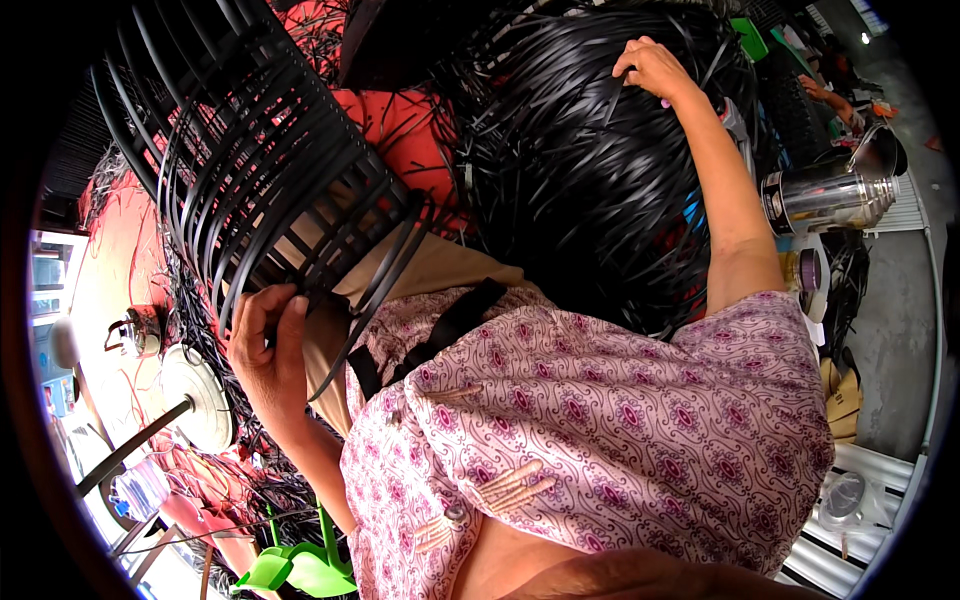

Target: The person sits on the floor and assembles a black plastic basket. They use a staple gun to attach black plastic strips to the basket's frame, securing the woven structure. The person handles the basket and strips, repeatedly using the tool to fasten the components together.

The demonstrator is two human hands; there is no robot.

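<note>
A partly woven basket [290, 150] of black flat strips rests tilted across my lap, at the upper left. Long loose strip ends curve away from its sides. My left hand [268, 345] is closed at its near lower edge, thumb and fingers pinching the weave; the exact strip between them is hidden. A large heap of loose black strips [570, 120] lies in front, right of the basket. Over the heap's far right part, my right arm is stretched out. My right hand [655, 70] has its fingers curled together, with a black strip at the fingertips.
Red floor covering [400, 135] shows between basket and heap, littered with strip scraps. A metal flask [830, 195] stands at the right. On the left are a round pale base with a pole [195, 400] and a green dustpan [300, 568]. Another person's hand [815, 90] appears far right.
</note>
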